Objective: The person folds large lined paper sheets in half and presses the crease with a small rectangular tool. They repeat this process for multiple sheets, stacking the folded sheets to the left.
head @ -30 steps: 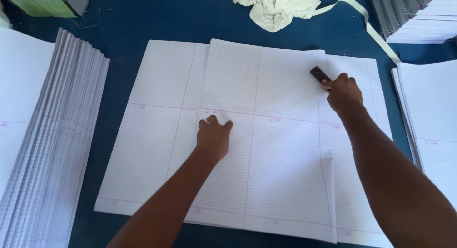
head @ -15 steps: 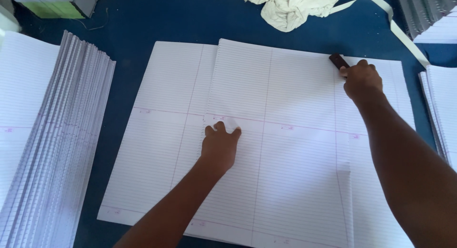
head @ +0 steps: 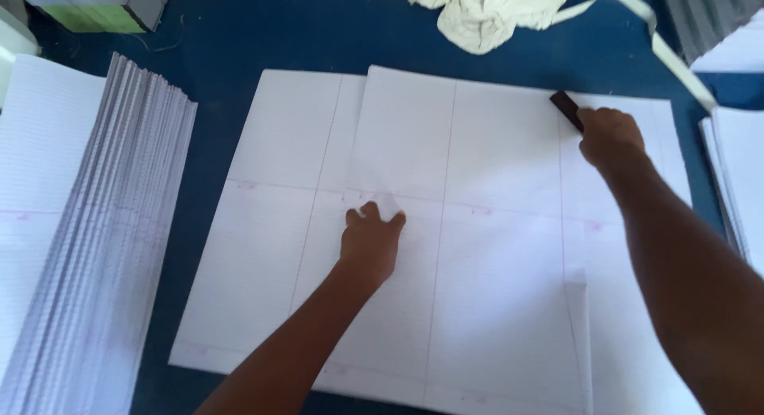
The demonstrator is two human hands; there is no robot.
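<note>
While the left hand [head: 370, 244] presses flat, fingers spread, mid-sheet on the large white ruled folded paper sheet [head: 477, 240], the right hand [head: 609, 136] grips a small dark flat block [head: 567, 109] at the sheet's far-right fold, nearer it.

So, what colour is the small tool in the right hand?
Dark brown tool, clearest in the head view.

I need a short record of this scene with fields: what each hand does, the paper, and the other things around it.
left hand: left hand presses flat on the folded sheet
right hand: right hand grips a dark flat tool at the sheet's far right edge
sheet: large, white, ruled, folded over, lying on a blue table
left side: fanned stack of ruled sheets
far edge: crumpled pale cloth with a strap
right side: another paper pile
</note>
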